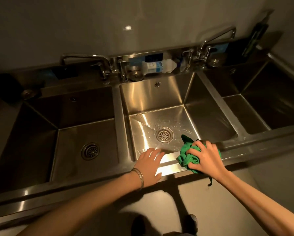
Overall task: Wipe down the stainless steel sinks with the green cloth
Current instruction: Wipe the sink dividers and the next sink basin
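Observation:
Three stainless steel sinks sit side by side: the left sink (40,133), the middle sink (160,99) and the right sink (270,99). The middle basin floor is wet around its round drain (164,134). My right hand (205,157) grips the bunched green cloth (185,155) and presses it on the front rim (170,165) of the middle sink. My left hand (148,165), with bangles on the wrist, rests flat with spread fingers on the same rim, just left of the cloth.
Two swivel taps (85,58) (217,35) stand on the back ledge, with a white bottle (157,66) lying between them. Loose drain plugs (136,75) (29,93) sit on the ledge. A dark object (255,40) leans at the back right.

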### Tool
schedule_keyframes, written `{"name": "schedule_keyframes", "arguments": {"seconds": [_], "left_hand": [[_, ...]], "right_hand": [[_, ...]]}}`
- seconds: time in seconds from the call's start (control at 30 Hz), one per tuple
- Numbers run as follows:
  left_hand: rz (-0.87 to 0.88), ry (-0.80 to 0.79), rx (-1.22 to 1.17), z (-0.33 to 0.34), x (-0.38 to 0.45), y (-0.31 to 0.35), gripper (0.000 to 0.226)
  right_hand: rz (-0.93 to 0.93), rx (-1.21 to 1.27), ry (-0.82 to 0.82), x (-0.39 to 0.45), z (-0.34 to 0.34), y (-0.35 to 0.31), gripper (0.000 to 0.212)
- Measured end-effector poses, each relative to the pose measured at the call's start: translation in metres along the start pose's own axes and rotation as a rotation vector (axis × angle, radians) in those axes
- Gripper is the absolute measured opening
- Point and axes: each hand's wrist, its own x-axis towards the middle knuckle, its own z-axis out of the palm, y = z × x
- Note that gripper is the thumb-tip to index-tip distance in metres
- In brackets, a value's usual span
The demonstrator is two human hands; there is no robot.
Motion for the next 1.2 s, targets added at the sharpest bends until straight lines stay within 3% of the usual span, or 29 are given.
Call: {"name": "schedule_keyframes", "arguments": {"seconds": [0.37,0.53,0.63,0.87,1.2], "left_hand": [[-0.124,-0.003,0.027,0.007,0.071,0.093,0.076],[-0.169,0.013,0.008,0.008,0.095,0.121,0.08],[-0.172,0.009,0.013,0.009,0.109,0.133,0.081],[-0.086,-0.008,-0.006,0.01,0.134,0.141,0.087],[-0.003,-0.05,-0.067,-0.002,0.176,0.167,0.093]], "right_hand": [[0.019,-0.075,0.015,-0.017,0.0,0.165,0.044],[0.123,-0.007,0.099,-0.017,0.007,0.141,0.039],[0.026,-0.042,0.113,-0.012,0.01,0.124,0.038],[0.121,-0.052,0.176,-0.028,0.013,0.196,0.04],[0.053,-0.078,0.104,0.02,0.017,0.22,0.044]]}}
